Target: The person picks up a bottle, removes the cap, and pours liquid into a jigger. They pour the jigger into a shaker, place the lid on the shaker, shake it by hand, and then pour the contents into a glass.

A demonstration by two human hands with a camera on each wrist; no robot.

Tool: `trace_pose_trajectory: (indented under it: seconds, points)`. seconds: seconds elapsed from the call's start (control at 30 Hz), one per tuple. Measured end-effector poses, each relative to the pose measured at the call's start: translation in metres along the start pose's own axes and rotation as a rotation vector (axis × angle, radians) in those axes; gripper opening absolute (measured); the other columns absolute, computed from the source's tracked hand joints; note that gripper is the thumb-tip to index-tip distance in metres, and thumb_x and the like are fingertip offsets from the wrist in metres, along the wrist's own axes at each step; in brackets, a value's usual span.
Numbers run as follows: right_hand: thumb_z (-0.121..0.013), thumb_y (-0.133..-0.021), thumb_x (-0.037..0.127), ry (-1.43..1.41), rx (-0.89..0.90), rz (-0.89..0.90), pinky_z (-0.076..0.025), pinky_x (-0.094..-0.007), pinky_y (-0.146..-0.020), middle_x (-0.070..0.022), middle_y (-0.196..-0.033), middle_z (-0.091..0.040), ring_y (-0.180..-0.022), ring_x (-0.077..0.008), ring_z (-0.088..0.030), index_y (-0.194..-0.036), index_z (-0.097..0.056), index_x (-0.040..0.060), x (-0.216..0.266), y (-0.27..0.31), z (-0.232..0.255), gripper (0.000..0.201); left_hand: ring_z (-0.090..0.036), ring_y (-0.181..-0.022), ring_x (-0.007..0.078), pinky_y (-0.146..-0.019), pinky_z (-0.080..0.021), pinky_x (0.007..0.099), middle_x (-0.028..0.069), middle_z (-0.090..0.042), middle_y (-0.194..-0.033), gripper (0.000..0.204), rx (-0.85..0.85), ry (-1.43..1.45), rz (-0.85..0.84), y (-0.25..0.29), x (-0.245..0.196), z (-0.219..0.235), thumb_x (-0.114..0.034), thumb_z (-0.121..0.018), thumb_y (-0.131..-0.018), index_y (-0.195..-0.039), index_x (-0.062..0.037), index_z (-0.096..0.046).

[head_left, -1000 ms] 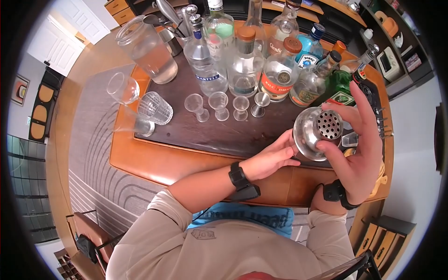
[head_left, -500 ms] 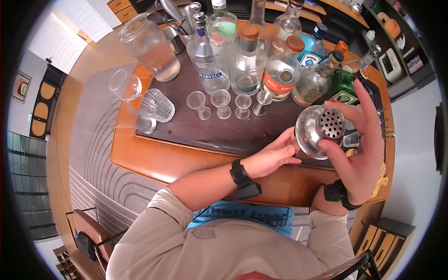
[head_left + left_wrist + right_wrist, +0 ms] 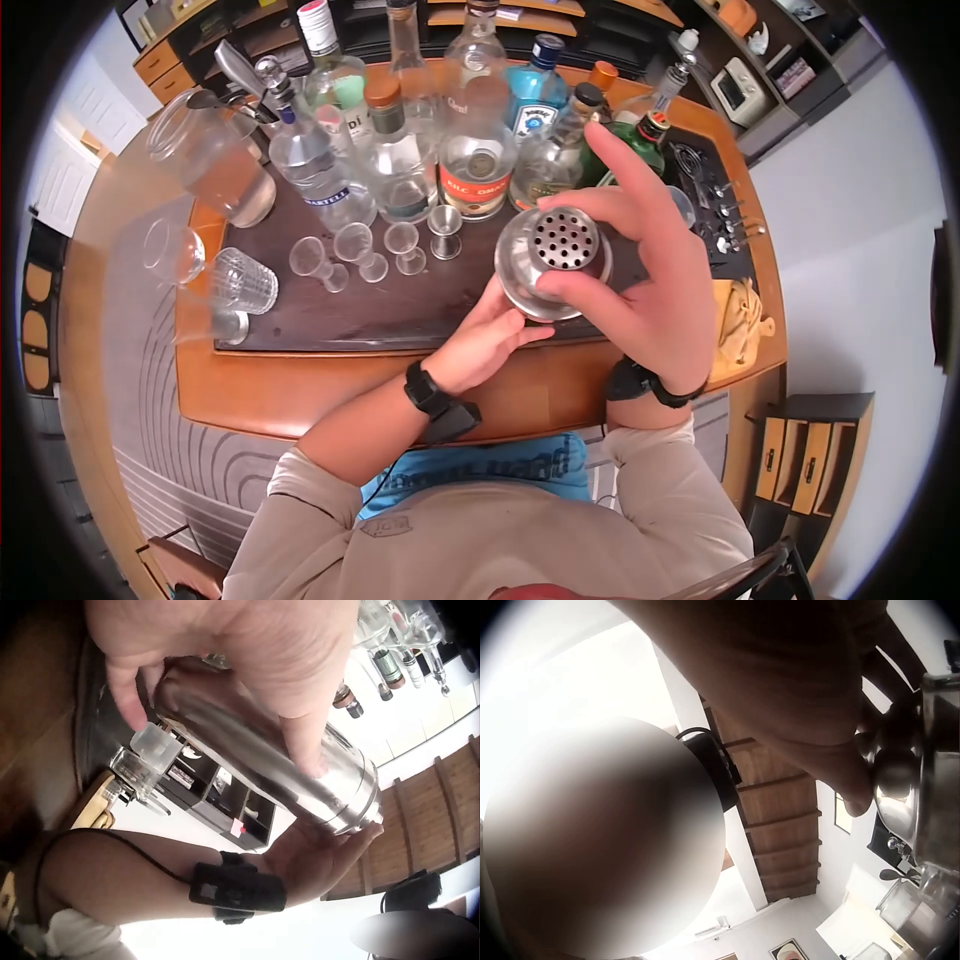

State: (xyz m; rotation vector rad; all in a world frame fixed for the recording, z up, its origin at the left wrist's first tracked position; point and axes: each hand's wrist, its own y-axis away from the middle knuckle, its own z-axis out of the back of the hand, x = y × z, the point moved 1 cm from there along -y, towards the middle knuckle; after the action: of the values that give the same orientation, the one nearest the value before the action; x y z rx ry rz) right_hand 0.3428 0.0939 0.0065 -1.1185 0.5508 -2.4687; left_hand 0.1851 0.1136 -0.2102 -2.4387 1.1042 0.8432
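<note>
A steel cocktail shaker (image 3: 255,750) is held up over the near part of the table, its perforated strainer top (image 3: 566,238) facing the head camera, with no cap over the holes. My left hand (image 3: 478,345) grips the long shaker body from the left and below. At the top end, my right hand (image 3: 665,285) holds the strainer's rounded shoulder between thumb and fingers, index finger raised. In the right wrist view the shiny shoulder (image 3: 900,776) lies against the right thumb. Beyond the shaker stand a metal jigger (image 3: 446,232) and several small glasses (image 3: 404,245).
Several liquor bottles (image 3: 478,170) crowd the back of the table. On the left are a glass pitcher (image 3: 225,170), a ribbed tumbler (image 3: 245,282) and a stemmed glass (image 3: 175,250). Bar tools (image 3: 735,215) and a wooden board (image 3: 740,330) lie at the right.
The head view has turned right, so the bottles and glasses appear further left. Both hands keep the same hold on the shaker throughout.
</note>
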Motion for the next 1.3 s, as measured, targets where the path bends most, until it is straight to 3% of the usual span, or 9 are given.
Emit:
trace_pose_trajectory:
  seconds: [0.07, 0.13, 0.17, 0.27, 0.4, 0.47, 1.2, 1.23, 1.3]
  points:
    - [-0.092, -0.077, 0.008, 0.021, 0.01, 0.018, -0.053, -0.0342, -0.105, -0.0124, -0.116, -0.081, -0.111, -0.0213, -0.075, -0.163, -0.043, -0.0015, -0.006, 0.0, 0.002, 0.099, -0.044, -0.155, 0.0294, -0.126, -0.041, 0.0573, 0.0091, -0.043, -0.168, 0.076, 0.03, 0.009, -0.002, 0.0, 0.001, 0.003, -0.046, -0.071, -0.106, -0.165, -0.0119, -0.038]
    - [-0.092, -0.077, 0.007, -0.017, 0.038, 0.053, -0.052, -0.0342, -0.105, -0.0126, -0.116, -0.08, -0.113, -0.0206, -0.074, -0.162, -0.044, -0.0024, -0.006, -0.003, 0.001, 0.099, -0.05, -0.148, 0.0196, -0.115, -0.05, 0.0418, 0.0019, -0.045, -0.165, 0.094, -0.013, 0.012, 0.125, -0.001, -0.004, 0.0, -0.024, -0.085, -0.096, -0.17, -0.0198, -0.027]
    - [-0.093, -0.077, 0.007, -0.07, 0.043, 0.005, -0.052, -0.0341, -0.106, -0.0129, -0.117, -0.08, -0.114, -0.0203, -0.073, -0.162, -0.043, -0.0037, -0.002, -0.004, 0.001, 0.1, -0.053, -0.144, 0.0183, -0.111, -0.053, 0.0384, 0.0014, -0.051, -0.159, 0.089, -0.071, 0.034, 0.167, 0.0, -0.009, -0.007, -0.005, -0.084, -0.093, -0.165, -0.0158, -0.035]
    - [-0.092, -0.078, 0.007, -0.115, 0.052, 0.058, -0.052, -0.0345, -0.107, -0.0126, -0.118, -0.079, -0.116, -0.0211, -0.073, -0.164, -0.039, -0.0047, -0.01, -0.003, 0.0, 0.102, -0.058, -0.137, 0.0158, -0.107, -0.055, 0.0367, 0.0019, -0.059, -0.151, 0.08, -0.044, -0.091, 0.077, -0.002, -0.013, -0.02, 0.001, -0.083, -0.091, -0.159, -0.0129, -0.044]
    - [-0.09, -0.081, 0.006, -0.214, 0.042, 0.064, -0.052, -0.0363, -0.107, -0.014, -0.121, -0.078, -0.118, -0.024, -0.073, -0.167, -0.032, -0.0048, -0.023, -0.003, 0.001, 0.105, -0.062, -0.128, 0.0131, -0.107, -0.055, 0.0358, 0.0015, -0.066, -0.141, 0.076, -0.12, -0.231, 0.257, -0.001, -0.024, -0.024, 0.002, -0.086, -0.088, -0.154, -0.0104, -0.05]
    - [-0.089, -0.085, 0.006, -0.308, 0.059, -0.033, -0.053, -0.0383, -0.108, -0.0162, -0.123, -0.076, -0.12, -0.0266, -0.073, -0.169, -0.026, -0.0036, -0.024, -0.004, 0.004, 0.106, -0.066, -0.12, 0.0122, -0.107, -0.054, 0.0361, 0.0007, -0.069, -0.133, 0.078, -0.079, -0.35, 0.043, -0.004, -0.025, -0.028, 0.0, -0.09, -0.083, -0.15, -0.0079, -0.052]
    - [-0.09, -0.08, 0.001, -0.41, 0.026, -0.083, -0.048, -0.0397, -0.115, -0.0198, -0.131, -0.075, -0.13, -0.026, -0.068, -0.171, -0.024, -0.0018, -0.019, -0.002, 0.011, 0.112, -0.06, -0.127, 0.0123, -0.11, -0.05, 0.0348, 0.0032, -0.064, -0.14, 0.089, -0.126, -0.579, -0.14, -0.006, -0.01, -0.009, -0.006, -0.099, -0.074, -0.148, -0.0045, -0.05]
    - [-0.094, -0.08, 0.009, -0.191, -0.058, -0.04, -0.048, -0.041, -0.116, -0.0207, -0.136, -0.073, -0.133, -0.028, -0.067, -0.172, -0.023, -0.0013, -0.028, 0.005, 0.024, 0.117, -0.061, -0.124, 0.0131, -0.109, -0.051, 0.0351, 0.0034, -0.065, -0.137, 0.087, -0.136, -0.589, -0.137, -0.006, -0.009, -0.009, -0.007, -0.1, -0.074, -0.146, -0.0047, -0.051]
    - [-0.084, -0.095, 0.018, -0.474, -0.332, 0.043, -0.05, -0.0432, -0.115, -0.0248, -0.145, -0.067, -0.133, -0.0328, -0.066, -0.169, -0.03, -0.0014, -0.027, 0.012, 0.036, 0.094, -0.062, -0.123, 0.0134, -0.108, -0.051, 0.0354, 0.0034, -0.066, -0.136, 0.086, -0.137, -0.572, -0.115, -0.005, -0.007, -0.008, -0.007, -0.099, -0.074, -0.145, -0.0047, -0.051]
